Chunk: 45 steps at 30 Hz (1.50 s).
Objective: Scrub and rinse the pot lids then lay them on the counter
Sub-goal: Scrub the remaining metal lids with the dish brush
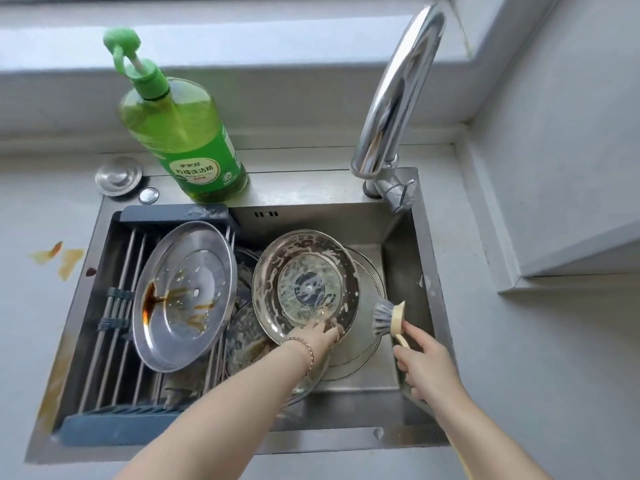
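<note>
Head view — steep downward, close over sink [408,216].

Stained lid [183,296] on rack [117,306] left in sink [408,237], soapy lid [304,285] right, bottle [183,133] behind

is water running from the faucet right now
No, the faucet shows no stream, and the soapy lid in the left hand is unrinsed.

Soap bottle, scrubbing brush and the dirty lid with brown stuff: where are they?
Soap bottle [194,140]: head view, on its green body.
Scrubbing brush [383,318]: head view, on its grey bristles.
Dirty lid [183,296]: head view, on its stained underside.
</note>
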Available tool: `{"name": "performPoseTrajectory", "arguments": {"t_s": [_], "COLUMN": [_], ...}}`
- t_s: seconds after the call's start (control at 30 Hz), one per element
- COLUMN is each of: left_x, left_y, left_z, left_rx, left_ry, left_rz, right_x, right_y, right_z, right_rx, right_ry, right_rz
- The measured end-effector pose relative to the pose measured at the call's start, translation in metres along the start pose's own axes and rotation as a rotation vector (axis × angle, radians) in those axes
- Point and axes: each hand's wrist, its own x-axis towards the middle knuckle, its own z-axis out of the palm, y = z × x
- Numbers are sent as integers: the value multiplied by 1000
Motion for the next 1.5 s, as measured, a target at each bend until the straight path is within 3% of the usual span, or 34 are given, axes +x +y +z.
{"name": "performPoseTrajectory", "arguments": {"t_s": [0.17, 0.37, 0.5, 0.63, 0.77, 0.87, 0.97, 1.13, 1.5], "left_x": [-22, -52, -95, -151, -197, -215, -219, -197, -160], "left_y": [-20, -25, -34, -63, -100, -135, -167, -200, -224], "left_z": [14, 2, -52, -113, -173, -217, -256, -295, -306], "left_rx": [-183, -350, -535, -559, -443, -285, -257, -335, -415], "left_ry": [-83, 49, 375, 794, 1172, 1319, 1282, 947, 880], "left_rz": [-22, -52, -60, -47, -17, -31, -61, -41, 19], "right_x": [-9, -24, -35, -45, -49, -41, -33, -23, -10], "right_y": [-6, -13, -37, -74, -126, -171, -214, -256, -271], "right_z": [21, 45, 53, 57, 70, 88, 112, 157, 187], "right_rx": [14, -8, 1, 31, 24, 62, 54, 19, 165], "right_ry": [-30, -43, -88, -153, -221, -239, -265, -368, -486], "right_rz": [-9, -29, -51, -73, -161, -206, -239, -275, -298]}}
